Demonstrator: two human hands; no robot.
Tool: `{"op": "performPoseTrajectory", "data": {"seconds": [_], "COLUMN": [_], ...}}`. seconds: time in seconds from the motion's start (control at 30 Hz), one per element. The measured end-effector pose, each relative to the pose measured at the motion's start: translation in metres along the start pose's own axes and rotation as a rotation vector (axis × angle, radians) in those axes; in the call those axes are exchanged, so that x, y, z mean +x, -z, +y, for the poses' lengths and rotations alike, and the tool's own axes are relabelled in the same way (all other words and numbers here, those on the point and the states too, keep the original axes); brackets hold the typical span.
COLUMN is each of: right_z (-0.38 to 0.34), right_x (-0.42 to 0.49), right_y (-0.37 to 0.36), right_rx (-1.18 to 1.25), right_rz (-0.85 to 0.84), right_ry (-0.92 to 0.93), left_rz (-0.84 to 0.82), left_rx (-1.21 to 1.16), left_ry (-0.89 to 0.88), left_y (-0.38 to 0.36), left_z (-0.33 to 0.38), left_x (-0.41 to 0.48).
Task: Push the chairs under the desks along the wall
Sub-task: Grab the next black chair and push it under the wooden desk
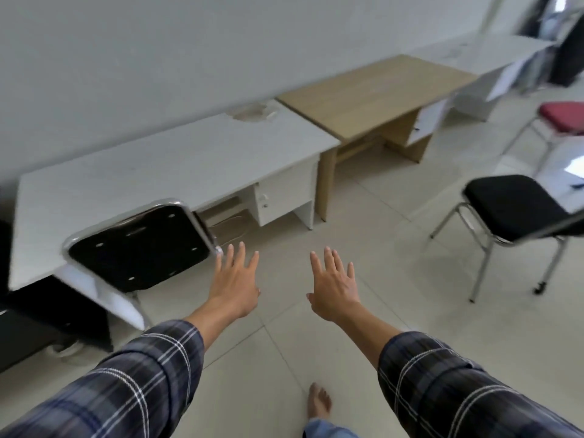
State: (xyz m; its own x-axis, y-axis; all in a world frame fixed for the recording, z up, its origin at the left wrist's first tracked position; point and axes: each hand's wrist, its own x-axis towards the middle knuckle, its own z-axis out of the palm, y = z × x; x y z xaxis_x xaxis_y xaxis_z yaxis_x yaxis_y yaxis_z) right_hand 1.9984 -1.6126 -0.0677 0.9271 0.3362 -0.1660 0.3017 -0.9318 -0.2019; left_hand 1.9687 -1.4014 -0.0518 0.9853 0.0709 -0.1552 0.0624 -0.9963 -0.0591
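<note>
A black chair (139, 248) with a chrome frame is tucked under the white desk (164, 165) at the left; only its backrest shows. My left hand (235, 279) is open, fingers spread, just right of that backrest and not touching it. My right hand (335, 286) is open too, held over bare floor. A second black chair (512, 205) stands out on the floor at the right, away from the desks. A red-seated chair (562, 116) stands farther back right. A wooden desk (379, 90) and another white desk (483, 52) continue along the wall.
The floor (363, 216) is pale tile, open between me and the wooden desk. A dark cabinet (38, 317) sits at the far left under the white desk's end. My bare foot (319, 403) is at the bottom centre. Dark things stand at the top right corner.
</note>
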Motion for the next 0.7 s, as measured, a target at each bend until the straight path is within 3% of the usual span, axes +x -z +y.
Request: {"op": "performPoseTrajectory", "data": {"seconds": [0.33, 0.7], "right_z": [0.205, 0.472], "right_x": [-0.121, -0.266], "right_y": [0.040, 0.074], "right_rx": [0.130, 0.165], "right_rz": [0.175, 0.252], "right_ry": [-0.441, -0.812], "left_rz": [0.062, 0.110], "left_rx": [0.082, 0.063], "left_ry": [-0.444, -0.809], "left_y": [0.032, 0.049], "left_z": [0.251, 0.597], "left_x": [0.026, 0.029]}}
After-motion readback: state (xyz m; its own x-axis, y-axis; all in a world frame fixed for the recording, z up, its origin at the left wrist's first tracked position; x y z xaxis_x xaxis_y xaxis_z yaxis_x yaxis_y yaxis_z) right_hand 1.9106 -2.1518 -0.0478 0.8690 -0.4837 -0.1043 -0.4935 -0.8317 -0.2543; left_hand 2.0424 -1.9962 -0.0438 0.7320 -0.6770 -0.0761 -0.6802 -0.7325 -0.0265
